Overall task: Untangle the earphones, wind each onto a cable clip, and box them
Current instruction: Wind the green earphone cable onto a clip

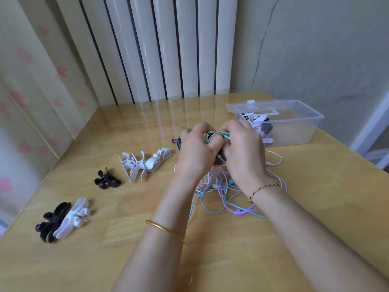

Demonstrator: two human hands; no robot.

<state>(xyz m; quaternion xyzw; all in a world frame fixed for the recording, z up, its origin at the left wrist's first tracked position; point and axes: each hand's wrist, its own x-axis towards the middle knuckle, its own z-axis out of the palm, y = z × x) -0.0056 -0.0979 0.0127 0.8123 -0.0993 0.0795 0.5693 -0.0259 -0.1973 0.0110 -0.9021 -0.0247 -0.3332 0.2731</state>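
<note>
My left hand and my right hand meet above the table's middle, both closed around a green earphone cable coiled on a dark cable clip that shows between the palms. Under the hands lies a tangle of blue, purple and white earphones. A dark blue cable peeks out left of my left hand. A clear plastic box stands at the back right, open, with several wound earphones inside at its left end.
Spare cable clips lie in a row to the left: a white group, a single black clip, and a black and white pair near the table's left edge. A white radiator stands behind the table. The box lid leans behind it.
</note>
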